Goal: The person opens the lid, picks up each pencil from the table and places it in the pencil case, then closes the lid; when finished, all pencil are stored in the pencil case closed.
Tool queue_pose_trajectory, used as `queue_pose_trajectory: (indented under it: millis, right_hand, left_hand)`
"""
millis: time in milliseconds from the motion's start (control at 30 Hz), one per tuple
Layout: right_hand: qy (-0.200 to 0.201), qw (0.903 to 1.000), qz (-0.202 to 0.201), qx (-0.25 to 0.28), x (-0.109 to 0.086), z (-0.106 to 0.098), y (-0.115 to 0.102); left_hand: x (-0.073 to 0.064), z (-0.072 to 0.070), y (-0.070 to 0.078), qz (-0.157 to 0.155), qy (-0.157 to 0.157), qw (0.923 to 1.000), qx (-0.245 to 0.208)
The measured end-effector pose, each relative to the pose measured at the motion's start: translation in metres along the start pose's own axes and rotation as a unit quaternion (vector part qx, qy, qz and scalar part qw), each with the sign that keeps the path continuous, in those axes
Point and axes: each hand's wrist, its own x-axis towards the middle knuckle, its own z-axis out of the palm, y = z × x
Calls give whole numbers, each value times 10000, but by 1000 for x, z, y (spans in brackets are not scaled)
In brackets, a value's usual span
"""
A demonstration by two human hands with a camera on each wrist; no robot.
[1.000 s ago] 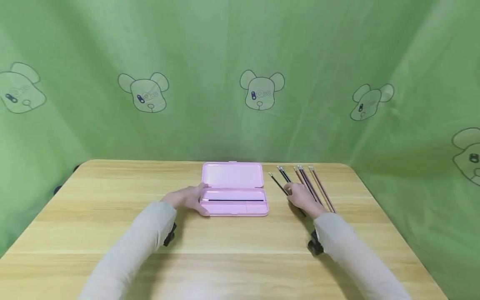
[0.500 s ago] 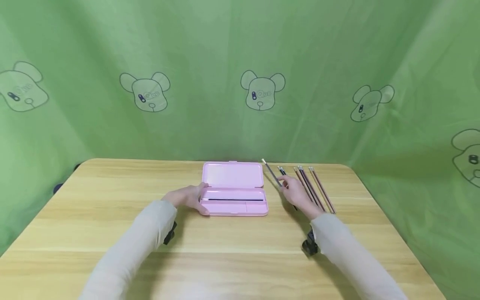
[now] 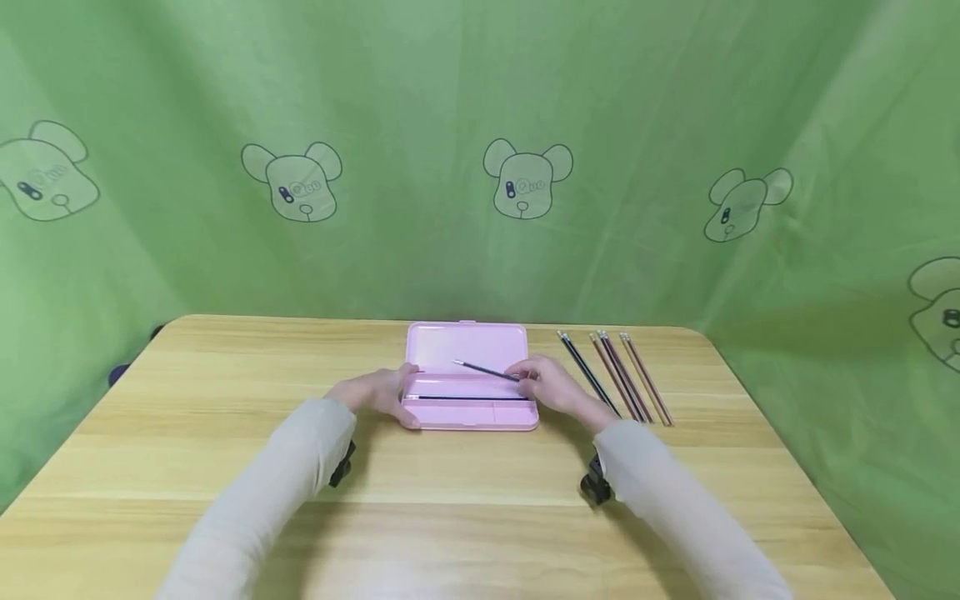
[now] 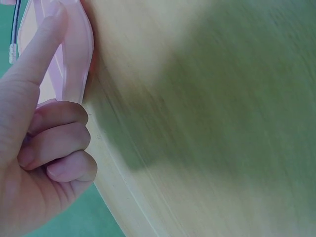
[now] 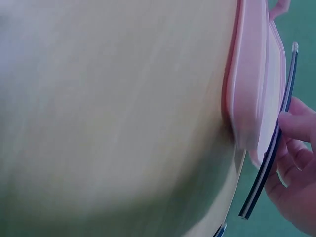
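Observation:
A pink pencil case (image 3: 452, 416) lies with its lid (image 3: 468, 343) folded back, and one dark pencil (image 3: 461, 397) rests lengthwise inside. My left hand (image 3: 381, 393) grips the case's left end; in the left wrist view its thumb (image 4: 42, 44) stretches over the case while other fingers are curled. Between thumb and fingers, my right hand (image 3: 551, 386) pinches a dark striped pencil (image 3: 483, 369) over the case's right half. That pencil slants, its metal-ringed end pointing left toward the lid. The right wrist view shows the same pencil (image 5: 261, 173) from the side.
Right of the case, several pencils lie side by side on the wooden table (image 3: 465, 517): dark ones (image 3: 587, 371), then reddish-brown ones (image 3: 647, 377). A green curtain (image 3: 420, 250) with bear-head drawings hangs behind the table and at its sides.
My right hand has lifted a dark pencil from the group on the right and carried it left over the case. The left hand stays at the case's left end.

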Motion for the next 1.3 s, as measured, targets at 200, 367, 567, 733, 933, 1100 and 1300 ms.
queue_pose_trajectory:
  millis: [200,367,567,733,933,1100,1300]
  right_hand:
    - [-227,9993,-285,-102,10,11,-13]
    - [-348,9986,-275,-304,15,21,-22]
    - [-565,9954,-511,-576,20,30,-33]
    - [-635,9921,-676,-850,26,35,-39]
    - [-843,9903,-365,-1039,32,41,-43]
    - [-853,9893,-210,-1167,35,45,-43]
    - [-863,9862,-143,-1403,35,44,-38]
  left_hand:
    - [2,1,-2,-45,24,10000,43]
    - [3,1,-3,-48,16,10000,51]
    - [3,1,-3,-73,-14,10000,-21]
    - [1,1,-5,-71,-25,9999,-78]
    - [-1,0,-4,-8,-29,10000,-75]
    - [-2,-2,-3,-108,-6,9999,-91]
    - [1,-1,-3,-24,17,10000,-88]
